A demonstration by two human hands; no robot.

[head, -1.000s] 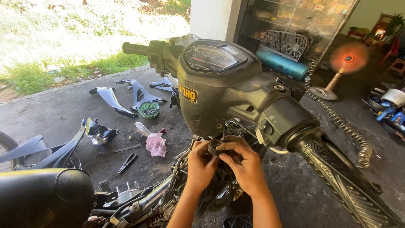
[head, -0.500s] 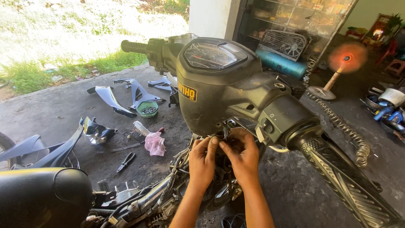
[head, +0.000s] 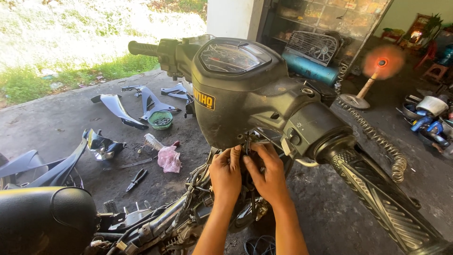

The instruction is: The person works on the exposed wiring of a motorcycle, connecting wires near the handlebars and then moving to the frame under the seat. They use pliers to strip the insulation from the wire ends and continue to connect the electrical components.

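Lifted higher under the handlebar cowl (head: 245, 89) since earlier; left hand (head: 225, 175) and right hand (head: 269, 172) pinching thin wires (head: 247, 141) there; likely to snap strands if tugged hard.

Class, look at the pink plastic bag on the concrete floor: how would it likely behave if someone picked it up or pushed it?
The pink plastic bag looks crumpled and thin, so probably floppy and light. It would likely slide or crumple rather than roll.

Concrete floor (head: 56, 123), sunlit grass verge (head: 28, 85), white pillar (head: 231, 19), spinning fan (head: 382, 62)
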